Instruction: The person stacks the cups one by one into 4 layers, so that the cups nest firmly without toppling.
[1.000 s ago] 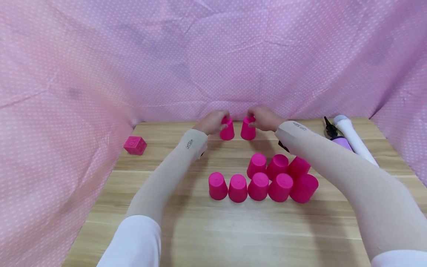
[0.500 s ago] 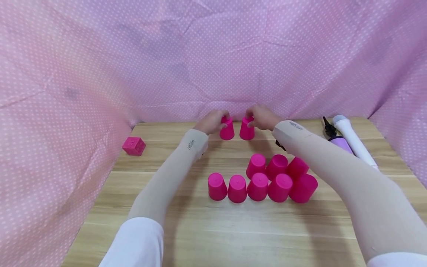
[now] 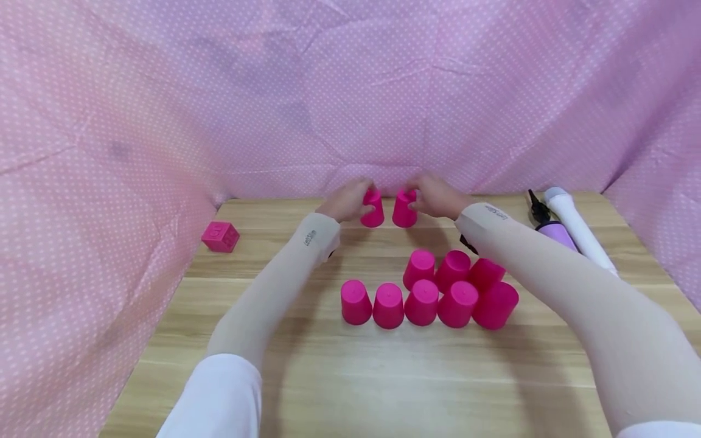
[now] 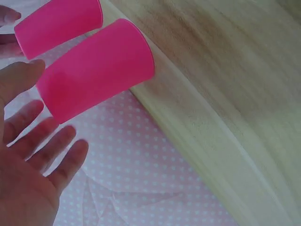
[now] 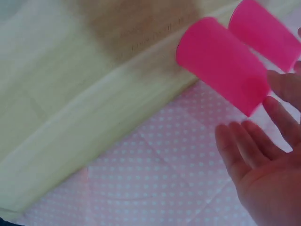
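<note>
we see both hands at the far edge of the wooden table [image 3: 383, 389], at about twelve o'clock from the cluster of cups; the left hand [image 3: 345, 201] sits at the left cup [image 3: 373, 210], which stands upside down on the table; in the left wrist view its fingers [image 4: 44, 141] are spread and nearly straight, the thumb tip touching the cup near its top, nothing gripped; the right hand [image 3: 435, 196] mirrors it at the right cup [image 3: 404, 208], just beside the first at its three o'clock; in the right wrist view its fingers [image 5: 244, 141] are likewise extended and loose, one fingertip against the cup, not wrapped round it; nearer us, at six o'clock from the pair, stands a group of eight upturned pink cups [image 3: 432, 292]; a pink cube [image 3: 220, 236] lies at nine o'clock, well apart; a white and purple pump [image 3: 572, 228] lies at three o'clock; a pink dotted cloth [image 3: 350, 91] hangs behind.
</note>
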### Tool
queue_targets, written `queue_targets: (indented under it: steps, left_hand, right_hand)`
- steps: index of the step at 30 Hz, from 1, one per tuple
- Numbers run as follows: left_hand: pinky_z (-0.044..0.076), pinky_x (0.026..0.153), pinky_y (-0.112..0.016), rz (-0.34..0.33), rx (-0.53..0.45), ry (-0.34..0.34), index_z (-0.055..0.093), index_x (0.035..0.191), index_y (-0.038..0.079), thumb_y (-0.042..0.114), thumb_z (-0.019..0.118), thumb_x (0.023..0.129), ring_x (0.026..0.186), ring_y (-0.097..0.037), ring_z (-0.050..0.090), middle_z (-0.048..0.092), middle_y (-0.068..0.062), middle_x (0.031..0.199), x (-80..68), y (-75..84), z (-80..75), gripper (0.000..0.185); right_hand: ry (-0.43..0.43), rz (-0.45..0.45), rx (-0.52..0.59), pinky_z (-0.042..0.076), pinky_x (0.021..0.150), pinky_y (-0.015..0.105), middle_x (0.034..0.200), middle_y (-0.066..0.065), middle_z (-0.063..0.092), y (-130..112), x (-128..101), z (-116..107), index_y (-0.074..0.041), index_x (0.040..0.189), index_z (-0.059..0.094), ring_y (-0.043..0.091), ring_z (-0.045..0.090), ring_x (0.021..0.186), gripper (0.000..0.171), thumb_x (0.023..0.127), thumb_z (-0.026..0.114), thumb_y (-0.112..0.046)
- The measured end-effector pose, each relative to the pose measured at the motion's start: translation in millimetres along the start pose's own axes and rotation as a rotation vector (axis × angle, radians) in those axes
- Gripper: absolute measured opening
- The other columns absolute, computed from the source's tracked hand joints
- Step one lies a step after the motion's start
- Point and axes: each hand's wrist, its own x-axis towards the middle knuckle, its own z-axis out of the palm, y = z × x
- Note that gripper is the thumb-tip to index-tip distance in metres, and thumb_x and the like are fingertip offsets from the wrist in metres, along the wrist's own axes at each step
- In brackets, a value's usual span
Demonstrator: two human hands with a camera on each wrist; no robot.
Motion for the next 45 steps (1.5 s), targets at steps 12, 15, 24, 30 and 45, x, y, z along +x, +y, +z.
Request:
queue_targets:
  steps: [12,15,24,30,45]
  left_hand:
    - [0.039,0.076,-0.016,0.418,0.109,-0.206,0.054,0.105,0.017,0.032,0.067,0.073,0.09,-0.005,0.048,0.051,0.007,0.102,-43.4,81.9,-21.0,0.037]
    - [0.039,0.075,-0.016,0.468,0.144,-0.297,0.054,0.103,0.018,0.032,0.069,0.071,0.091,-0.005,0.046,0.049,0.007,0.1,-50.6,105.2,-13.5,0.037]
    - [0.04,0.066,-0.017,0.457,0.276,-0.404,0.055,0.108,0.021,0.034,0.07,0.068,0.084,-0.005,0.045,0.045,0.007,0.096,-52.4,132.2,4.5,0.044]
    - [0.04,0.068,-0.015,0.43,0.212,-0.412,0.057,0.103,0.021,0.029,0.072,0.067,0.082,-0.004,0.046,0.047,0.008,0.093,-51.0,129.9,7.4,0.04]
    - [0.04,0.063,-0.016,0.375,0.106,-0.401,0.055,0.088,0.019,0.025,0.071,0.07,0.072,-0.007,0.048,0.052,0.007,0.081,-51.4,122.4,12.2,0.025]
  right_hand:
    - [-0.01,-0.32,-0.149,0.04,0.075,0.036,0.089,0.001,0.055,-29,-104,-32,-0.012,0.088,0.061,0.019,0.051,0.086,0.025,0.066,0.072,-0.019]
    - [-0.065,-0.286,-0.156,0.043,0.073,0.034,0.089,0.0,0.054,-27,-129,-28,-0.012,0.088,0.062,0.017,0.051,0.083,0.026,0.065,0.073,-0.018]
    - [-0.068,-0.201,-0.121,0.046,0.067,0.029,0.091,-0.001,0.053,-19,-158,-16,-0.01,0.092,0.062,0.014,0.051,0.084,0.032,0.063,0.075,-0.017]
    - [-0.075,-0.149,-0.096,0.047,0.066,0.028,0.092,-0.002,0.054,-16,-158,-11,-0.012,0.093,0.062,0.013,0.051,0.083,0.032,0.064,0.075,-0.018]
    - [-0.058,-0.123,-0.021,0.046,0.061,0.025,0.085,-0.004,0.054,-13,-153,-4,-0.013,0.089,0.061,0.012,0.051,0.075,0.027,0.066,0.074,-0.016]
